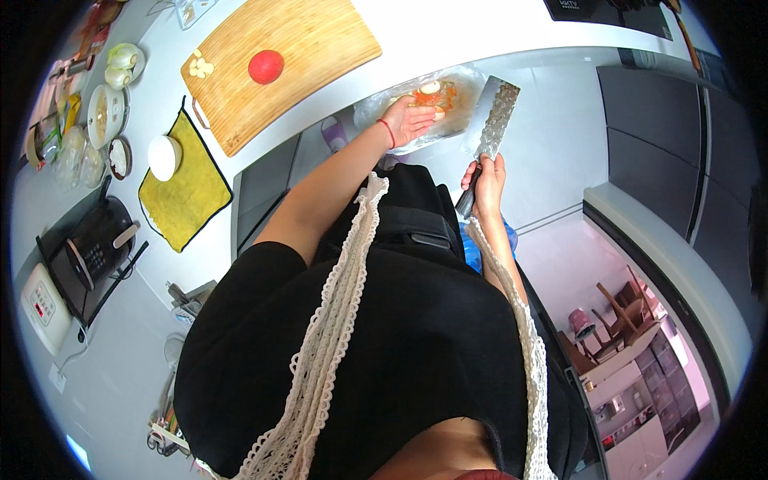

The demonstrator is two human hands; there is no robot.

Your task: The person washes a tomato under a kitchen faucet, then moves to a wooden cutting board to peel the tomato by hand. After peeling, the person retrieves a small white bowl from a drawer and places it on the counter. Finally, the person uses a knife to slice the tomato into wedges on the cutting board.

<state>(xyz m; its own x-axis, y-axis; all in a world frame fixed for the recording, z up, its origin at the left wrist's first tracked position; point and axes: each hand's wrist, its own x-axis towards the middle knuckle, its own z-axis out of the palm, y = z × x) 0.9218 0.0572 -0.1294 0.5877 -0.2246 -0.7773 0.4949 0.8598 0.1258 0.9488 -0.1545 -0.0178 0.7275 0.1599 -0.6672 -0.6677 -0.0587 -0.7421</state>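
Note:
My right hand point(492, 180) grips the dark handle of a cleaver point(477, 123), its broad blade pointing away from me and patterned along one side. Beside it, my left hand point(411, 125), with a red string at the wrist, is stretched out over a bin lined with a clear plastic bag point(378, 114). The fingers are extended and nothing is gripped in them. Inside the bag lie orange-red scraps point(447, 93) and a pale round piece point(429, 87). A small pale piece shows at my left fingertips; whether it touches them I cannot tell.
On the counter, a wooden cutting board point(312, 42) bears a tomato point(266, 66) and peeled garlic cloves point(201, 68). A white bowl point(164, 158) stands on a yellow cloth point(192, 195). Further left are peeled onions point(122, 56) and a black appliance point(102, 240). Dark cabinets point(651, 144) stand right.

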